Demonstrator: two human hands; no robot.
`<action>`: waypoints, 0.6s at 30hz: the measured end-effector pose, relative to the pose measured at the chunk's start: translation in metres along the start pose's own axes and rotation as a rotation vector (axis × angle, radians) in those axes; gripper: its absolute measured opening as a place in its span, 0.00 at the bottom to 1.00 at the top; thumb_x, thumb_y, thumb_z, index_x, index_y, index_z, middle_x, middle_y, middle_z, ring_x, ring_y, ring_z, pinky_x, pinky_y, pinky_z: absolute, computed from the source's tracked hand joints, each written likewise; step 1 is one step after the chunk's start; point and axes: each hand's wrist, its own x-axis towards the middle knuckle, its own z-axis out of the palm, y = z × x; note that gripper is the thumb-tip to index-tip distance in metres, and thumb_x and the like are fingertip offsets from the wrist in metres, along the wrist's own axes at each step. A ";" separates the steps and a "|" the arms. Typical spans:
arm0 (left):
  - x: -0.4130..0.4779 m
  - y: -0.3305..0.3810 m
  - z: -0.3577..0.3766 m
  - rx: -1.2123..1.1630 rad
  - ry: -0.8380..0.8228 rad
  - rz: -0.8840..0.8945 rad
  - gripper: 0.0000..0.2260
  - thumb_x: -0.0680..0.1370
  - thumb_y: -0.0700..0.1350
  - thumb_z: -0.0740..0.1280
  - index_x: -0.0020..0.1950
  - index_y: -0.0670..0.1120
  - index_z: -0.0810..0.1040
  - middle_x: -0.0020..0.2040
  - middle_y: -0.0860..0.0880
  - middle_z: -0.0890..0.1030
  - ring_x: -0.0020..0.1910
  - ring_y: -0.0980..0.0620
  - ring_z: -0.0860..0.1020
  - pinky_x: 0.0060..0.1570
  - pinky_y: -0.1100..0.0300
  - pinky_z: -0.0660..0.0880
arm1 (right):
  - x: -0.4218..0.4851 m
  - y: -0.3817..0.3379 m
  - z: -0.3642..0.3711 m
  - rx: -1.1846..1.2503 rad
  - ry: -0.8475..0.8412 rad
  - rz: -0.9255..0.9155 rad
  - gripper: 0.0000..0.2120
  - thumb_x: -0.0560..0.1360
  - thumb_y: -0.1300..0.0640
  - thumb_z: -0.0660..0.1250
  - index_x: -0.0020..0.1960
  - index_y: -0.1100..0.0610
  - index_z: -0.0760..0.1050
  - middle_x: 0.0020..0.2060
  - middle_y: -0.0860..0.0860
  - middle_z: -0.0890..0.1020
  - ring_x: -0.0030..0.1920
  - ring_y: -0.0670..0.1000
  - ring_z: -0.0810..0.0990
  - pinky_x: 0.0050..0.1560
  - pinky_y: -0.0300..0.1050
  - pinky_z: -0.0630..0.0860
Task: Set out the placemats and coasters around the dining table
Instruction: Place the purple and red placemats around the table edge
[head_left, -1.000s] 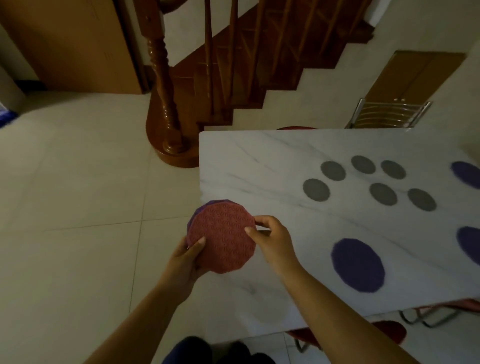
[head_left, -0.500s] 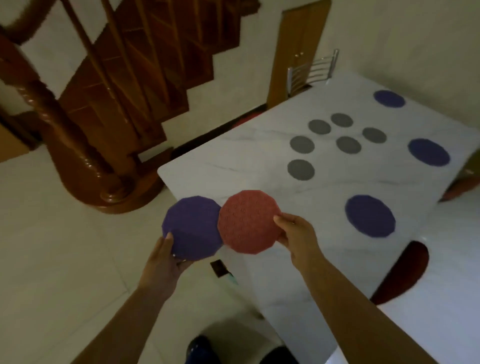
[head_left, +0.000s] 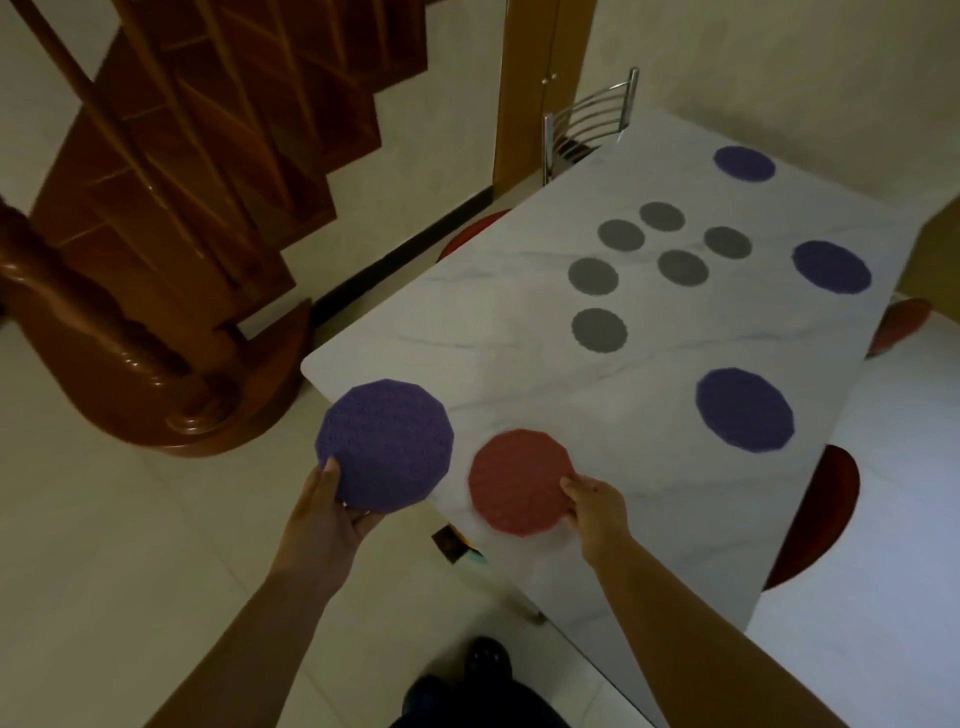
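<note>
My left hand (head_left: 326, 512) grips a round purple placemat (head_left: 384, 447) by its lower edge, held over the near left corner of the white marble table (head_left: 519, 332). My right hand (head_left: 597, 506) pinches the right edge of a round red placemat (head_left: 519, 480), which lies low over or on the table near its front edge. Three more purple placemats lie on the table: a near one (head_left: 744, 409), a middle one (head_left: 831, 266) and a far one (head_left: 744, 163). Several grey coasters (head_left: 598, 330) lie grouped in the table's middle.
A wooden staircase with a carved newel post (head_left: 104, 332) stands left of the table. A metal-backed chair (head_left: 589, 122) sits at the far end. Red stool seats (head_left: 810, 525) show under the right edge. A small dark object (head_left: 449, 543) lies on the tiled floor by my feet.
The two placemats, stacked together a second ago, are now apart. The red one has gone down and right onto the table side; the purple one stays in my left hand. The view swung right.
</note>
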 end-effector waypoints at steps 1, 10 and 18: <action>0.001 -0.001 0.000 -0.004 -0.005 -0.014 0.21 0.80 0.51 0.57 0.74 0.52 0.65 0.70 0.46 0.73 0.61 0.43 0.79 0.51 0.48 0.81 | 0.001 0.000 0.000 -0.144 0.041 -0.072 0.12 0.73 0.62 0.67 0.54 0.65 0.79 0.45 0.59 0.82 0.46 0.57 0.80 0.51 0.50 0.77; 0.008 -0.011 0.021 0.048 -0.061 -0.102 0.23 0.76 0.54 0.62 0.71 0.53 0.69 0.67 0.46 0.76 0.59 0.43 0.80 0.48 0.48 0.81 | -0.008 -0.016 -0.002 -0.591 0.103 -0.263 0.17 0.75 0.57 0.64 0.63 0.57 0.73 0.61 0.55 0.78 0.60 0.55 0.76 0.60 0.45 0.69; 0.032 0.006 0.030 0.056 -0.087 -0.064 0.24 0.75 0.54 0.61 0.71 0.52 0.68 0.67 0.46 0.76 0.59 0.43 0.80 0.51 0.47 0.81 | -0.042 -0.081 0.057 -0.385 -0.250 -0.423 0.18 0.79 0.50 0.57 0.68 0.51 0.69 0.66 0.49 0.74 0.65 0.51 0.73 0.68 0.51 0.67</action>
